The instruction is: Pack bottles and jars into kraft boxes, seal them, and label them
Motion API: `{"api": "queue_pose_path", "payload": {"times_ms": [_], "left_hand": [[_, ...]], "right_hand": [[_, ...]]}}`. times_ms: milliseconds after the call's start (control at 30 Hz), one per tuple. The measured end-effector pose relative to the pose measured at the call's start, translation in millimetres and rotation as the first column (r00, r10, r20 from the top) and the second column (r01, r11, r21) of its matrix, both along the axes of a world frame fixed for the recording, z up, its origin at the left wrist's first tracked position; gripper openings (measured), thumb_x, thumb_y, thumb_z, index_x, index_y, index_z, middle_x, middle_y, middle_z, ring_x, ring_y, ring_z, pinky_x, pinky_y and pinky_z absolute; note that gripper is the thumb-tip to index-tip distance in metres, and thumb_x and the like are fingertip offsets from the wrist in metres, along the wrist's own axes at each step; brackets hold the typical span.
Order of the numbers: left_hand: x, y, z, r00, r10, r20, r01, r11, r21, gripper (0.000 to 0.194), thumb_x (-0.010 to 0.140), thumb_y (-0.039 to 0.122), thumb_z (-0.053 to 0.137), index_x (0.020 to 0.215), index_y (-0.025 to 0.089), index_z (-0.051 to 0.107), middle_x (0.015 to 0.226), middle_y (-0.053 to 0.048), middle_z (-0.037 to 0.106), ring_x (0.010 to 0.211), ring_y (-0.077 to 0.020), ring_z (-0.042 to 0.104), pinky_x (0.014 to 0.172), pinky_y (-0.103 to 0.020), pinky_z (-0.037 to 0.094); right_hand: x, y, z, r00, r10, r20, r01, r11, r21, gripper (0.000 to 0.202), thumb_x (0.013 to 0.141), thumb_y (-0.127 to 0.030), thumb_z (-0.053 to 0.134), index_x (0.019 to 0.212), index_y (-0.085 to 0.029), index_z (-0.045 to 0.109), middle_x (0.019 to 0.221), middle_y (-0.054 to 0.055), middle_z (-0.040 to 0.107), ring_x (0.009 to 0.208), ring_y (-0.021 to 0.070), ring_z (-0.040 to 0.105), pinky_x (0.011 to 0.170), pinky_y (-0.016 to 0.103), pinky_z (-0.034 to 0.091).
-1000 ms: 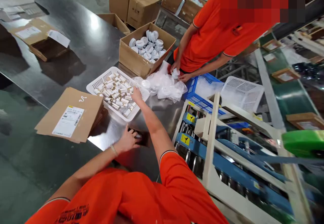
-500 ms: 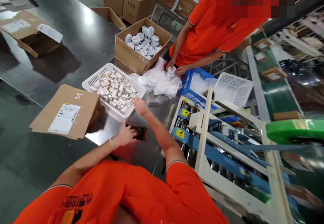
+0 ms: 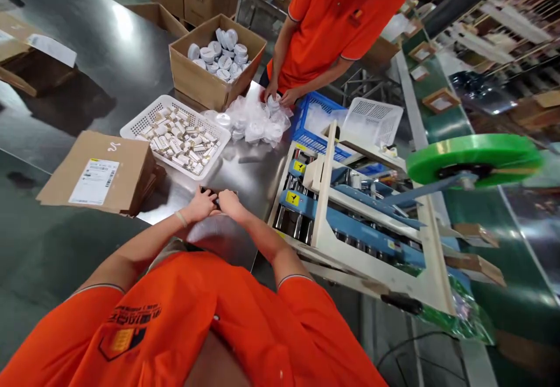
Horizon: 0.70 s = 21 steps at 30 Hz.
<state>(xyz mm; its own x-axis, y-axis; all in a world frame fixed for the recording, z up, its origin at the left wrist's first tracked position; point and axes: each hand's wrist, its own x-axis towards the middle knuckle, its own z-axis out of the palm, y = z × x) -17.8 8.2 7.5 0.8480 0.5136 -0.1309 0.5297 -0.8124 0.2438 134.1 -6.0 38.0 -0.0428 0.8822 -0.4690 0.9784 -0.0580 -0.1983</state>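
Note:
My left hand (image 3: 201, 205) is closed on the left side of a small cardboard box (image 3: 216, 192) at the table's near edge. At the box's right side is my right hand (image 3: 230, 203), its fingers bent down against the box; whether it holds something smaller is hidden. Beyond both hands lies a white perforated basket (image 3: 213, 162) with several small white-and-gold items (image 3: 181, 137). A stack of flat brown cartons (image 3: 65, 171), the top one bearing a white label, sits left of my hands.
Another person (image 3: 315, 31) handles round white pieces in clear bags (image 3: 258, 121). An open carton (image 3: 192, 80) of round white tins stands behind the basket. At the right are a blue crate (image 3: 301, 133) and a roller machine (image 3: 341, 223) with a green tape roll (image 3: 481, 147).
My right hand has come back from the basket to the small box, beside my left hand. The camera view has shifted, so the surroundings appear further left and higher.

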Motion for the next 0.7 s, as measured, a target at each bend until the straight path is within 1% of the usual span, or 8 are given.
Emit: {"api": "queue_pose_path", "payload": {"times_ms": [133,233,333,400,467,600,633,700], "left_hand": [[18.1,-15.1,-3.7,0.997,-0.073,-0.025,0.073,0.997,-0.009,0.034,0.109,0.052,0.065,0.111,0.031,0.092,0.129,-0.015,0.075,0.124,-0.0367,0.059,0.124,-0.074,0.029],[38.0,-29.7,-8.2,0.991,-0.135,-0.008,0.135,0.99,-0.03,0.035,0.111,0.051,0.062,0.13,0.037,0.087,0.132,-0.015,0.076,0.128,-0.0386,0.058,0.123,-0.08,0.027],[51.1,-37.1,-10.5,0.992,-0.127,-0.024,0.127,0.992,-0.028,0.038,0.112,0.051,0.06,0.136,0.035,0.084,0.134,-0.016,0.076,0.129,-0.0407,0.058,0.121,-0.084,0.027],[55.4,-37.7,-10.6,0.992,-0.119,-0.031,0.118,0.993,-0.027,0.038,0.112,0.05,0.06,0.137,0.033,0.083,0.132,-0.017,0.078,0.129,-0.0415,0.059,0.121,-0.085,0.027],[57.1,-36.5,-10.6,0.994,-0.105,-0.021,0.104,0.994,-0.033,0.039,0.11,0.049,0.062,0.137,0.029,0.082,0.131,-0.018,0.079,0.13,-0.0421,0.06,0.122,-0.086,0.025],[46.9,-27.9,-14.9,0.991,-0.053,0.124,0.072,0.985,-0.156,0.041,0.106,0.049,0.065,0.137,0.026,0.078,0.135,-0.017,0.078,0.135,-0.0423,0.059,0.126,-0.085,0.021],[39.4,-23.4,-17.6,0.978,-0.003,0.211,0.052,0.973,-0.226,0.04,0.107,0.049,0.064,0.138,0.026,0.076,0.139,-0.016,0.077,0.139,-0.0408,0.058,0.129,-0.082,0.022],[19.3,-12.1,-25.0,0.887,0.231,0.401,-0.049,0.909,-0.415,0.043,0.107,0.05,0.06,0.14,0.025,0.071,0.15,-0.014,0.071,0.147,-0.0362,0.055,0.133,-0.071,0.027]], "right_hand": [[41.8,-43.1,7.3,0.987,-0.158,0.016,0.152,0.971,0.184,0.026,0.108,-0.016,0.059,0.114,-0.012,0.083,0.117,0.023,0.083,0.11,0.0301,0.081,0.095,0.035,0.058],[91.5,-80.9,2.0,0.908,-0.393,-0.144,0.418,0.836,0.355,0.024,0.107,-0.022,0.057,0.105,-0.016,0.08,0.109,0.016,0.083,0.102,0.0265,0.078,0.091,0.033,0.057],[113.1,-94.9,-20.7,0.757,-0.474,-0.45,0.597,0.782,0.18,0.011,0.093,-0.018,0.067,0.089,-0.018,0.077,0.081,0.005,0.078,0.08,0.0217,0.073,0.078,0.029,0.056],[107.0,-90.6,-38.7,0.708,-0.417,-0.57,0.559,0.824,0.091,0.007,0.086,-0.014,0.07,0.086,-0.017,0.077,0.075,0.001,0.075,0.074,0.0198,0.071,0.074,0.028,0.056],[96.2,-82.8,-51.2,0.736,-0.331,-0.59,0.484,0.867,0.117,0.011,0.084,-0.011,0.07,0.087,-0.016,0.079,0.081,0.003,0.077,0.08,0.0199,0.072,0.08,0.029,0.057],[98.8,-84.5,-56.3,0.79,-0.157,-0.593,0.311,0.935,0.167,0.02,0.089,-0.011,0.07,0.102,-0.016,0.084,0.1,0.006,0.082,0.097,0.0211,0.075,0.097,0.033,0.058],[104.4,-90.0,-56.6,0.801,-0.086,-0.592,0.238,0.954,0.184,0.022,0.092,-0.013,0.071,0.109,-0.017,0.084,0.107,0.007,0.083,0.102,0.0218,0.075,0.101,0.035,0.058],[114.9,-104.4,-60.1,0.832,0.074,-0.55,0.079,0.965,0.25,0.024,0.097,-0.018,0.072,0.118,-0.017,0.082,0.125,0.01,0.081,0.117,0.0247,0.074,0.11,0.039,0.058]]}}
